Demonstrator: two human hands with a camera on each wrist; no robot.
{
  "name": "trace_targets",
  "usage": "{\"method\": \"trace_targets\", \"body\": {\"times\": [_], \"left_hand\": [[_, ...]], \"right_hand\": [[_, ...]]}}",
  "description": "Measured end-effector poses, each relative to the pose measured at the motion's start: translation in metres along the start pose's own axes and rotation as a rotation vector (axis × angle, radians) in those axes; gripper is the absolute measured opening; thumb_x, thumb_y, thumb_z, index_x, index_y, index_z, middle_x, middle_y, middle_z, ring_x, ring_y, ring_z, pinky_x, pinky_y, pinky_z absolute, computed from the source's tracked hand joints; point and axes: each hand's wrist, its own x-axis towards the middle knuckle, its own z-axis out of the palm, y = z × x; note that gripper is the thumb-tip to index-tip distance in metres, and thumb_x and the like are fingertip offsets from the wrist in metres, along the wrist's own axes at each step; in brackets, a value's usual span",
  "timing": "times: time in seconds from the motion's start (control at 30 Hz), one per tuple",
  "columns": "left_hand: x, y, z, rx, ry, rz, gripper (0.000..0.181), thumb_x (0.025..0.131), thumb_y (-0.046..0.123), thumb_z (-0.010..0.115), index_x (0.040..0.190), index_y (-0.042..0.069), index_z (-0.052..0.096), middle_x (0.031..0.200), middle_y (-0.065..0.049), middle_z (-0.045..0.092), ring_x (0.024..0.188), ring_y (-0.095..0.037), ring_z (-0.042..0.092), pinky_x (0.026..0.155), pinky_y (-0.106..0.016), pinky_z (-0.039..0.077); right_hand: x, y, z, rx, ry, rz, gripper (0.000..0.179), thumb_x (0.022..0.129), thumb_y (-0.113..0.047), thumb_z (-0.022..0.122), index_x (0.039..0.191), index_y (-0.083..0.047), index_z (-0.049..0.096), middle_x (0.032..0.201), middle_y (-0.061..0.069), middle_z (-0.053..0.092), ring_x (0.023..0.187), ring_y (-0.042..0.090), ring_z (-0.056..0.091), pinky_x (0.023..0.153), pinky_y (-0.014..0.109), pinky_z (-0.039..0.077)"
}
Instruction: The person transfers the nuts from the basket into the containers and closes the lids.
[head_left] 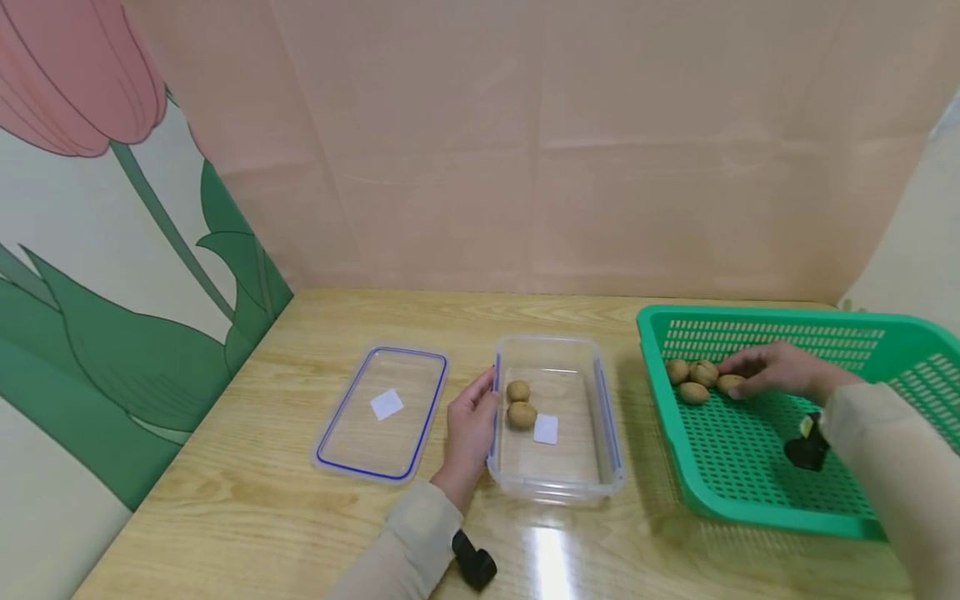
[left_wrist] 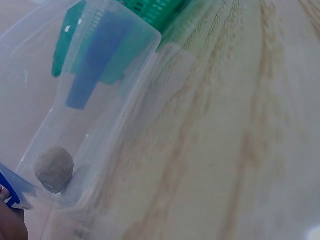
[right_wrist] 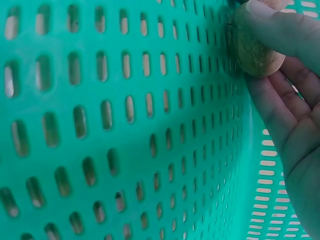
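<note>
My right hand [head_left: 783, 369] reaches into the green plastic basket [head_left: 678, 450] and pinches a walnut [right_wrist: 255, 45] between thumb and fingers, low over the basket floor. Several other walnuts [head_left: 693, 392] lie beside it at the basket's left side. My left hand [head_left: 471, 423] holds the left wall of a clear plastic container [head_left: 577, 467], fingers at its rim and side. Inside that container two walnuts [head_left: 521, 414] sit along the left wall, next to a white square label [head_left: 546, 429]. In the left wrist view one walnut [left_wrist: 54, 169] shows through the clear wall.
A clear lid [head_left: 352, 450] with a blue seal and a white square lies flat on the wooden table [head_left: 247, 500], left of the container. Behind the table hangs a pink cloth [head_left: 450, 167]; a tulip-painted wall [head_left: 150, 350] stands at the left.
</note>
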Motion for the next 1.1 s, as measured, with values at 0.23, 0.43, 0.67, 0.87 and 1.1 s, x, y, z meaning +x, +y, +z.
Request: {"method": "trace_targets", "body": {"times": [0.23, 0.43, 0.67, 0.87, 1.1], "left_hand": [[0.000, 0.000, 0.001, -0.003, 0.002, 0.004, 0.036, 0.087, 0.008, 0.055, 0.122, 0.011, 0.060, 0.126, -0.007, 0.059, 0.116, -0.020, 0.055, 0.098, -0.031, 0.045], [0.000, 0.003, 0.001, -0.007, 0.000, -0.003, 0.036, 0.086, 0.008, 0.054, 0.122, 0.011, 0.060, 0.126, -0.007, 0.059, 0.117, -0.020, 0.054, 0.098, -0.031, 0.045], [0.000, 0.004, 0.000, -0.008, -0.001, -0.002, 0.037, 0.086, 0.007, 0.054, 0.122, 0.012, 0.060, 0.127, -0.006, 0.058, 0.118, -0.019, 0.054, 0.098, -0.031, 0.045], [-0.001, 0.003, 0.000, -0.009, 0.001, -0.008, 0.037, 0.086, 0.007, 0.054, 0.122, 0.012, 0.060, 0.127, -0.006, 0.058, 0.117, -0.019, 0.054, 0.098, -0.031, 0.045], [-0.002, 0.002, 0.000, -0.015, -0.003, -0.007, 0.037, 0.087, 0.008, 0.053, 0.122, 0.013, 0.060, 0.128, -0.006, 0.058, 0.118, -0.020, 0.053, 0.098, -0.031, 0.045]], "right_hand": [[-0.001, -0.003, -0.002, -0.038, 0.023, 0.006, 0.049, 0.078, -0.028, 0.072, 0.116, 0.001, 0.061, 0.117, 0.021, 0.061, 0.097, 0.015, 0.057, 0.079, 0.037, 0.051], [-0.005, -0.005, -0.004, -0.019, 0.029, 0.012, 0.049, 0.080, -0.028, 0.070, 0.119, 0.001, 0.059, 0.123, 0.024, 0.056, 0.101, 0.017, 0.056, 0.082, 0.046, 0.050], [-0.007, -0.011, -0.008, 0.026, 0.049, 0.028, 0.052, 0.082, -0.030, 0.068, 0.123, 0.000, 0.056, 0.127, 0.025, 0.053, 0.106, 0.025, 0.055, 0.084, 0.055, 0.047], [-0.005, -0.015, -0.010, 0.026, 0.082, 0.019, 0.052, 0.082, -0.031, 0.068, 0.123, -0.002, 0.057, 0.122, 0.017, 0.059, 0.102, 0.016, 0.056, 0.084, 0.054, 0.048], [-0.005, -0.019, -0.011, 0.118, 0.119, 0.020, 0.050, 0.085, -0.031, 0.065, 0.124, -0.001, 0.055, 0.113, -0.009, 0.062, 0.093, -0.006, 0.051, 0.085, 0.048, 0.048]]}}
